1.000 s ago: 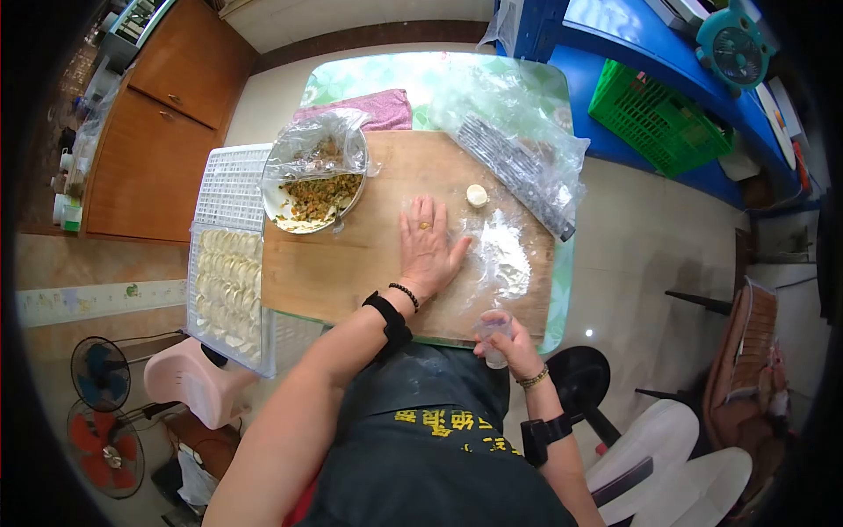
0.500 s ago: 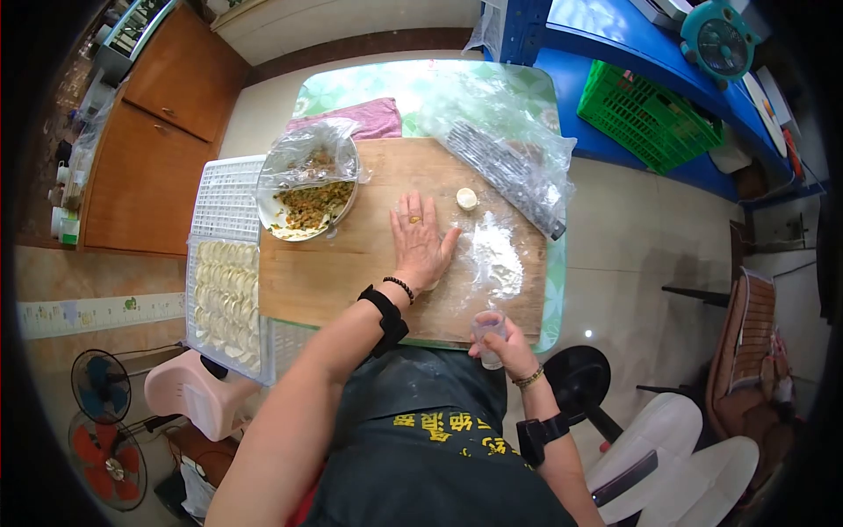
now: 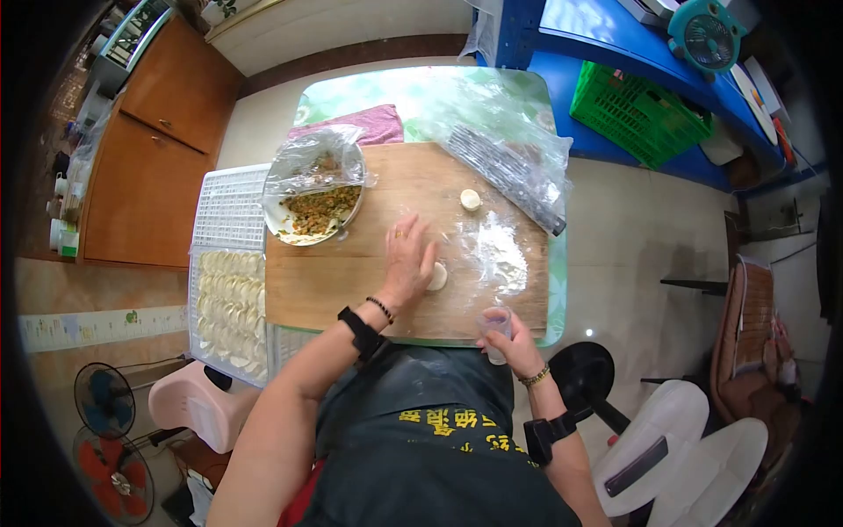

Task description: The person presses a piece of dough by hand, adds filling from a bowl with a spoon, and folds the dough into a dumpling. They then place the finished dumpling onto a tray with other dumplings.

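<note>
My left hand is over the wooden board, fingers stretched out and holding nothing. Just right of its thumb lies a small flat round of dough, partly covered by the hand. My right hand grips a clear plastic cup at the board's front edge. Farther back sits another small round dough piece. Beside it, loose white flour is spread on the board. A bowl of chopped filling, half covered by plastic film, stands at the board's back left corner.
Rows of dumplings fill a tray left of the board, by a white slatted rack. A plastic bag with a dark striped roll lies at the back right. Behind is a pink cloth. A black stool stands right.
My left hand has drawn back and left from its flat press on the board, uncovering the dough round. The right hand still holds the cup. The view has shifted slightly.
</note>
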Demonstrator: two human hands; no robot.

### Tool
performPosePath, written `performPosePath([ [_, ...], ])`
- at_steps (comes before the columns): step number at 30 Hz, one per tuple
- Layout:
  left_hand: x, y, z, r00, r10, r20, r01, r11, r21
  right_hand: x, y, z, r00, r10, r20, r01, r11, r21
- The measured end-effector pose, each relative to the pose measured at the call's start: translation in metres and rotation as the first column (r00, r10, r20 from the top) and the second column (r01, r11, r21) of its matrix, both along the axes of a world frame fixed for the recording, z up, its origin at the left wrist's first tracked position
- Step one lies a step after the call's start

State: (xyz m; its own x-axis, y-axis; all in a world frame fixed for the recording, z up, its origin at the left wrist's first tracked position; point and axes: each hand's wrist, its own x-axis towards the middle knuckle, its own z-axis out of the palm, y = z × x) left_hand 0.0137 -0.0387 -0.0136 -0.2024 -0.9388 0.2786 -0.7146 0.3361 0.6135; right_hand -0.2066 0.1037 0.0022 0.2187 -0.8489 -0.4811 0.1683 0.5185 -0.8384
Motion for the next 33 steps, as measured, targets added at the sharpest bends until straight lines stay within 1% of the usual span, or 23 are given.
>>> performPosePath([
  [1, 0.011, 0.009, 0.006, 0.998, -0.04, -0.051, 0.041, 0.999, 0.012, 0.004, -0.001, 0.002, 0.985, 0.021, -0.17, -0.041, 0.992, -0.118],
  [2, 0.023, 0.016, 0.01, 0.998, -0.037, -0.051, 0.037, 0.999, 0.006, 0.01, -0.005, 0.007, 0.985, 0.023, -0.171, -0.045, 0.991, -0.124],
  [3, 0.034, 0.023, 0.013, 0.992, -0.074, -0.099, 0.077, 0.997, 0.029, 0.018, -0.01, 0.017, 0.913, -0.011, -0.408, -0.115, 0.952, -0.283],
  [4, 0.041, 0.029, 0.015, 0.983, -0.109, -0.148, 0.118, 0.992, 0.049, 0.026, -0.017, 0.027, 0.787, -0.09, -0.611, -0.219, 0.884, -0.412],
  [5, 0.046, 0.036, 0.016, 0.982, -0.107, -0.153, 0.114, 0.993, 0.042, 0.035, -0.026, 0.034, 0.784, -0.091, -0.615, -0.225, 0.881, -0.416],
  [7, 0.057, 0.048, 0.017, 0.983, -0.06, -0.175, 0.086, 0.986, 0.144, 0.055, -0.046, 0.046, 0.688, -0.201, -0.697, -0.366, 0.733, -0.573],
  [8, 0.061, 0.05, 0.018, 0.979, -0.073, -0.189, 0.104, 0.982, 0.159, 0.064, -0.054, 0.045, 0.687, -0.199, -0.699, -0.376, 0.725, -0.577],
  [10, 0.066, 0.052, 0.019, 0.973, -0.054, -0.225, 0.095, 0.981, 0.172, 0.082, -0.069, 0.034, 0.566, -0.258, -0.783, -0.538, 0.604, -0.589],
  [11, 0.068, 0.053, 0.017, 0.965, -0.043, -0.26, 0.096, 0.976, 0.194, 0.089, -0.074, 0.029, 0.562, -0.253, -0.788, -0.549, 0.598, -0.584],
  [13, 0.073, 0.052, 0.011, 0.957, -0.018, -0.29, 0.077, 0.978, 0.195, 0.101, -0.083, 0.017, 0.4, -0.234, -0.886, -0.695, 0.553, -0.46],
  [14, 0.075, 0.052, 0.008, 0.957, -0.015, -0.288, 0.072, 0.98, 0.188, 0.107, -0.087, 0.013, 0.392, -0.222, -0.893, -0.708, 0.547, -0.447],
  [16, 0.076, 0.056, 0.008, 0.955, 0.003, -0.296, 0.059, 0.978, 0.2, 0.116, -0.092, 0.004, 0.291, -0.335, -0.896, -0.659, 0.609, -0.441],
  [17, 0.076, 0.055, 0.01, 0.953, 0.011, -0.303, 0.056, 0.976, 0.21, 0.118, -0.094, 0.0, 0.283, -0.323, -0.903, -0.668, 0.608, -0.428],
  [19, 0.074, 0.051, 0.01, 0.947, 0.018, -0.322, 0.054, 0.976, 0.212, 0.119, -0.107, -0.006, 0.27, -0.411, -0.87, -0.622, 0.616, -0.484],
  [22, 0.069, 0.05, 0.019, 0.961, 0.034, -0.276, 0.038, 0.966, 0.254, 0.114, -0.119, -0.008, 0.298, -0.359, -0.884, -0.56, 0.684, -0.467],
  [23, 0.067, 0.05, 0.026, 0.976, -0.007, -0.218, 0.069, 0.958, 0.28, 0.113, -0.121, -0.007, 0.295, -0.36, -0.885, -0.569, 0.678, -0.465],
  [25, 0.062, 0.045, 0.034, 0.985, -0.046, -0.163, 0.093, 0.95, 0.296, 0.11, -0.125, -0.003, 0.469, -0.283, -0.837, -0.387, 0.785, -0.483],
  [26, 0.056, 0.043, 0.035, 0.991, -0.081, -0.107, 0.109, 0.95, 0.292, 0.104, -0.126, -0.008, 0.465, -0.284, -0.839, -0.398, 0.779, -0.484],
  [28, 0.045, 0.037, 0.032, 0.993, -0.104, -0.054, 0.115, 0.951, 0.287, 0.093, -0.123, -0.021, 0.713, -0.358, -0.602, -0.029, 0.844, -0.536],
  [30, 0.034, 0.032, 0.017, 0.951, -0.298, 0.086, 0.271, 0.933, 0.237, 0.078, -0.112, -0.016, 0.688, -0.391, -0.611, 0.004, 0.844, -0.536],
  [31, 0.033, 0.032, 0.011, 0.952, -0.295, 0.084, 0.269, 0.935, 0.233, 0.074, -0.107, -0.009, 0.661, -0.433, -0.613, 0.049, 0.84, -0.54],
  [32, 0.031, 0.033, 0.005, 0.928, -0.369, 0.041, 0.353, 0.912, 0.21, 0.071, -0.099, -0.001, 0.603, -0.461, -0.651, -0.047, 0.794, -0.606],
  [33, 0.03, 0.034, 0.006, 0.897, -0.442, 0.0, 0.435, 0.882, 0.182, 0.069, -0.092, 0.008, 0.6, -0.465, -0.651, -0.048, 0.791, -0.609],
])
